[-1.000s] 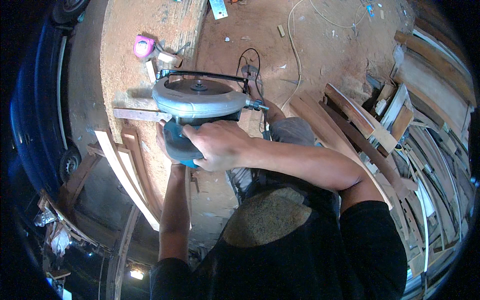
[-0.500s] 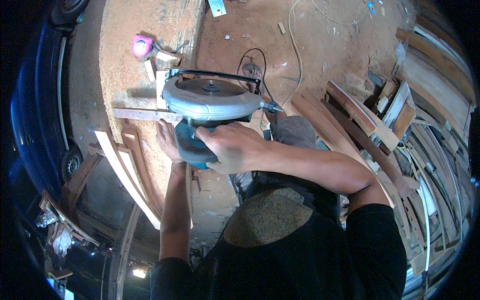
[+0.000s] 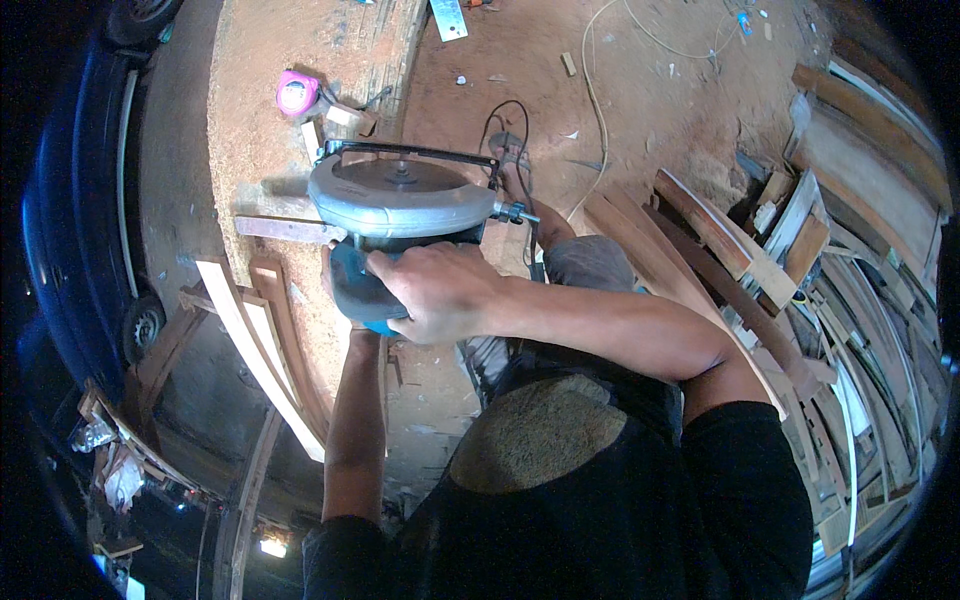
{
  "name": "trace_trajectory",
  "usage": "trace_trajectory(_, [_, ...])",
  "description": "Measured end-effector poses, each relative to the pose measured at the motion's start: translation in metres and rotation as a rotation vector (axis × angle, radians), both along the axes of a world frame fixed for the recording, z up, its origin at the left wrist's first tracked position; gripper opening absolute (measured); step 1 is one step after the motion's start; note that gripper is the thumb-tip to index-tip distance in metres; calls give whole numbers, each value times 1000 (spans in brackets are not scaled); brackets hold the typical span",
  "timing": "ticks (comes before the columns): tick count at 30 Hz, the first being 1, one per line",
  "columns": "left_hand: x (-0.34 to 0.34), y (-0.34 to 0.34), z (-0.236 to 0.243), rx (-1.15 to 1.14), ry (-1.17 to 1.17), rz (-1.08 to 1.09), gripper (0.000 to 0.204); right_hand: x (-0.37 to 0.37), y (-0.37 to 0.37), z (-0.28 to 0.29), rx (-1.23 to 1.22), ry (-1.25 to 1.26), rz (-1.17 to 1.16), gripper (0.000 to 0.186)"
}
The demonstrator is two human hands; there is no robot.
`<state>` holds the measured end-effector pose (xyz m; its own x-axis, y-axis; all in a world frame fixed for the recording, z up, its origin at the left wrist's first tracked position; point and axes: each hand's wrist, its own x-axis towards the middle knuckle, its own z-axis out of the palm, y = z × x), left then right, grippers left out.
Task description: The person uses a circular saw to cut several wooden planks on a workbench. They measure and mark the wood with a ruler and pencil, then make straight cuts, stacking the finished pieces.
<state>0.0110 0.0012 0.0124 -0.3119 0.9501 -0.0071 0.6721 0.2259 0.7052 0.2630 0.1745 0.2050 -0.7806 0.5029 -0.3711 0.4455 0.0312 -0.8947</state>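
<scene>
Over the sawdust-coated bench, with the person's straight-ahead as twelve o'clock and the saw as the dial's hub, I see the circular saw held crosswise before the body. Its round blade faces twelve, beyond the silver guard, so both hands lie on the six o'clock side, away from the teeth. The right hand comes in from four o'clock, fingers curled firmly round the dark handle, a wrap that probably lets the whole arm carry the tool's weight. The left hand sits around eight, mostly masked by the saw body; only part shows past the handle, and I cannot tell whether it pinches, presses flat or merely rests, though the forearm reaching up from six suggests bracing.

Toward nine, a flat bar lies on the bench, one end just beside that left hand; what the end does under the saw is hidden. A pink tape measure rests between ten and eleven, seemingly handy yet apart from the blade, with a small wood block near it at eleven. Pale boards lean at half past seven, against the bench side, I'd judge. Piled timber fills three o'clock, well apart.
</scene>
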Motion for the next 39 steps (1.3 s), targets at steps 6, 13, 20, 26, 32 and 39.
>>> trace_trajectory(6, [6,6,12,-59,-245,214,75,-8,6,3,-33,-4,17,60])
trace_trajectory(13, [12,10,14,28,-424,295,74,-20,10,2,-34,-11,39,60])
trace_trajectory(20, [3,14,11,-35,-338,172,77,-32,19,4,-28,13,17,64])
trace_trajectory(26, [1,14,9,-71,-289,83,79,-44,24,5,-61,-11,39,63])
trace_trajectory(32, [1,16,10,-101,-255,14,82,-53,27,5,-51,-17,47,61])
trace_trajectory(39, [-3,20,15,-116,-188,-45,85,-63,30,5,-67,-31,61,61])
